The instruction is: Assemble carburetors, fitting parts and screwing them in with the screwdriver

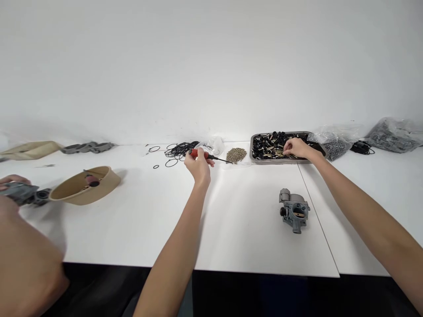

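My left hand [198, 165] is closed around the red handle of a screwdriver [206, 155]. Its dark shaft points right, and the tip reaches the edge of a heap of small brass-coloured screws or similar parts [236, 154]. Over at the metal tray [277, 162], my right hand [295, 148] has its fingers pinched among black parts with brass-coloured stems [269, 145]. Whatever lies between those fingertips is too small to make out. On the white table, below the tray, a grey metal carburetor [295, 211] stands with its round bore facing me.
Black rubber rings [181, 150] lie left of the screws by a clear plastic bag [214, 144]. Bags of small parts [335, 143] stand right of the tray. At left, a co-worker's hand [15, 179] holds another carburetor [20, 193] beside a tan bowl [109, 182] with a screwdriver inside.
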Motion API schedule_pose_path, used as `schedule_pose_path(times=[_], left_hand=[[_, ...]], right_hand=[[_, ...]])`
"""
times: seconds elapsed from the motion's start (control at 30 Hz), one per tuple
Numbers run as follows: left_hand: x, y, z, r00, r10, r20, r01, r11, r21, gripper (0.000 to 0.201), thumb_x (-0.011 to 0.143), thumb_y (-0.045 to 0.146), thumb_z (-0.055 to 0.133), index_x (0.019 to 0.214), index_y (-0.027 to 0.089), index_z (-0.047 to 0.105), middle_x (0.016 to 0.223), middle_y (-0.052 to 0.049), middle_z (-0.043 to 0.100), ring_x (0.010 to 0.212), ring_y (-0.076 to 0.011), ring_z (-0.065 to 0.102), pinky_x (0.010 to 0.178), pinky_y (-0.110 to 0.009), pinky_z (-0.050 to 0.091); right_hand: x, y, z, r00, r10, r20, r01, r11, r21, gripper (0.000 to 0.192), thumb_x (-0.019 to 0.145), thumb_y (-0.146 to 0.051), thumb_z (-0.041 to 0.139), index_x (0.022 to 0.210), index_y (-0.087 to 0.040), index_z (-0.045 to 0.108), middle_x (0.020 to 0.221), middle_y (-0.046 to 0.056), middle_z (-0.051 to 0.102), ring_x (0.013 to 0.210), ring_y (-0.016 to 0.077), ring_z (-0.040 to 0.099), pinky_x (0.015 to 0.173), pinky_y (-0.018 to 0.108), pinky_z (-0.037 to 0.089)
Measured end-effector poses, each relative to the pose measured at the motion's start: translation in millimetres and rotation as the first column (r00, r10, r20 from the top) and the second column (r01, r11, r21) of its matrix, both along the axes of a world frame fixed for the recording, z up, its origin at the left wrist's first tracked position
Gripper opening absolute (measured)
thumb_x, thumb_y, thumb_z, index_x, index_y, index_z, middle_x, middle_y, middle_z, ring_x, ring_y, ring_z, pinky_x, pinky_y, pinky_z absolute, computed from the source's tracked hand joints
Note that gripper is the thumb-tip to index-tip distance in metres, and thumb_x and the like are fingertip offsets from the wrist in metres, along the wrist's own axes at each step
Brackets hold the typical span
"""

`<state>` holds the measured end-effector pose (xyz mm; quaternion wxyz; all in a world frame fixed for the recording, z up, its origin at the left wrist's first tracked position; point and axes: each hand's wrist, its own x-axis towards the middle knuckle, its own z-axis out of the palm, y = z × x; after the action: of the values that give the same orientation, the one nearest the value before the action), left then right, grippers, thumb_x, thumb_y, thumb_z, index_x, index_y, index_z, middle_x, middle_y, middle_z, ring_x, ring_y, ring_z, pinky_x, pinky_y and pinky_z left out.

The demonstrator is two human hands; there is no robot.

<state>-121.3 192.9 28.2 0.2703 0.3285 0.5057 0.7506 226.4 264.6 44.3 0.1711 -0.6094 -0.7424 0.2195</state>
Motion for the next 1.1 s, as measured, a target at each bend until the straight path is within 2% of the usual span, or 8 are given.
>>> schedule_pose_path(times=[0.2,0.33,0.5,0.63,0.7,0.8,0.97,1.1], left_hand=[[2,0,-1.2,1.000,-0.012,-0.013,0.012,1.000,0.001,0.016,0.082,0.029,0.058,0.081,0.019,0.046,0.067,0.004,0.054,0.037,-0.0080,0.053,0.036,-0.021,0.042],[2,0,1.6,1.000,-0.005,-0.021,0.005,1.000,0.006,0.018,0.082,0.030,0.060,0.080,0.019,0.046,0.066,0.004,0.054,0.038,-0.0071,0.053,0.036,-0.019,0.040],[0,-2,7.2,0.999,-0.023,-0.046,0.025,0.999,0.040,0.022,0.081,0.032,0.063,0.075,0.019,0.045,0.064,0.005,0.054,0.036,-0.0079,0.052,0.039,-0.023,0.040],[-2,-4,15.1,0.989,-0.076,-0.124,0.090,0.989,0.117,0.022,0.088,0.024,0.053,0.072,0.016,0.042,0.060,0.008,0.053,0.035,-0.0040,0.052,0.048,-0.022,0.030],[1,-7,20.6,0.980,-0.131,-0.151,0.154,0.976,0.151,0.023,0.090,0.020,0.049,0.071,0.016,0.040,0.058,0.008,0.052,0.035,-0.0035,0.052,0.049,-0.022,0.027],[10,-14,28.0,0.984,-0.161,-0.079,0.172,0.973,0.153,0.027,0.088,0.027,0.057,0.068,0.017,0.043,0.059,0.007,0.054,0.038,-0.0047,0.051,0.046,-0.023,0.032],[34,-29,32.9,0.957,-0.289,-0.039,0.291,0.949,0.120,0.025,0.089,0.030,0.062,0.070,0.018,0.051,0.063,0.002,0.060,0.048,-0.0082,0.055,0.044,-0.025,0.038],[51,-40,34.9,0.924,-0.383,-0.005,0.382,0.919,0.099,0.028,0.087,0.033,0.068,0.069,0.017,0.053,0.064,0.001,0.060,0.047,-0.0091,0.055,0.041,-0.025,0.039]], right_hand=[[12,-34,16.6,0.972,0.013,-0.236,0.012,0.994,0.105,0.015,0.078,-0.026,0.077,0.085,-0.014,0.075,0.083,0.009,0.072,0.076,0.0189,0.065,0.076,0.035,0.053],[12,-70,31.4,0.888,0.027,-0.459,-0.036,0.999,-0.011,0.022,0.071,-0.032,0.083,0.083,-0.015,0.076,0.077,0.008,0.072,0.067,0.0170,0.063,0.072,0.036,0.055],[8,-122,46.3,0.809,-0.019,-0.587,-0.109,0.977,-0.182,0.032,0.067,-0.036,0.088,0.088,-0.014,0.078,0.078,0.009,0.073,0.071,0.0187,0.069,0.078,0.037,0.059],[8,-153,50.4,0.749,0.048,-0.661,-0.275,0.930,-0.244,0.032,0.068,-0.039,0.087,0.084,-0.013,0.077,0.082,0.010,0.074,0.077,0.0217,0.073,0.079,0.038,0.061],[10,-161,51.0,0.735,0.076,-0.673,-0.334,0.905,-0.262,0.031,0.071,-0.040,0.085,0.084,-0.013,0.076,0.081,0.009,0.074,0.077,0.0226,0.073,0.075,0.037,0.062],[14,-167,52.6,0.764,0.098,-0.638,-0.348,0.895,-0.280,0.030,0.073,-0.039,0.083,0.089,-0.013,0.078,0.077,0.008,0.073,0.068,0.0196,0.071,0.066,0.034,0.060],[10,-173,51.6,0.798,0.083,-0.596,-0.289,0.922,-0.259,0.038,0.070,-0.031,0.085,0.103,-0.016,0.077,0.075,0.004,0.072,0.066,0.0160,0.068,0.065,0.032,0.057],[1,-178,43.1,0.745,0.072,-0.663,-0.292,0.929,-0.226,0.026,0.068,-0.031,0.085,0.087,-0.015,0.076,0.075,0.004,0.071,0.066,0.0151,0.066,0.062,0.030,0.054]])
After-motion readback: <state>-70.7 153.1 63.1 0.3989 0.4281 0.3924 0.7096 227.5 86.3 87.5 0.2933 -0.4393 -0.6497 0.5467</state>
